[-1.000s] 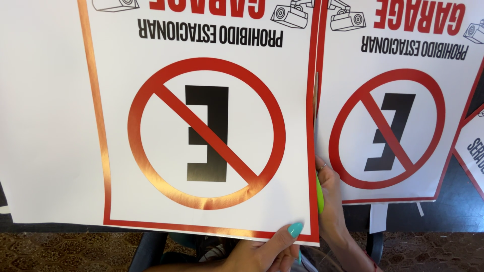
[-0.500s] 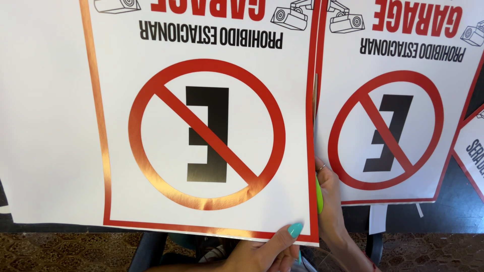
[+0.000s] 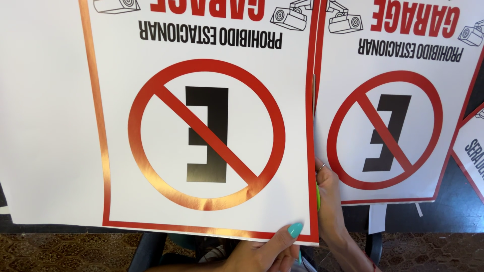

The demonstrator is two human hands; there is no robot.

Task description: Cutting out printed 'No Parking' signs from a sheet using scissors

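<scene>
A large printed no-parking sign (image 3: 201,141) fills most of the view: a white glossy sheet with a red border, a red circle with a slash over a black letter, and drawings of security cameras along its far edge. It lies upside down to the viewer, and part of the red print along its left border and the near arc of the circle shines coppery where light strikes it. The left hand (image 3: 264,249) pinches the sign at its near right corner, the thumb with a turquoise-painted nail pressed on top of the sheet and the other fingers tucked beneath it. The right hand (image 3: 330,201) sits just to the right of the sign's right edge, closed around a slim green-handled tool (image 3: 317,194) that runs along that edge; whether it is scissors or a knife cannot be told, since the sheet hides most of it. A ring shows on 1 finger of this hand. To the right, a 2nd identical sign (image 3: 393,126) lies flat on a dark table (image 3: 454,211), and the corner of a 3rd sheet (image 3: 474,156) shows at the far right edge. A plain white sheet (image 3: 45,126) stretches to the left. Patterned brown flooring (image 3: 60,252) shows at the near edge. No containers are in view.
</scene>
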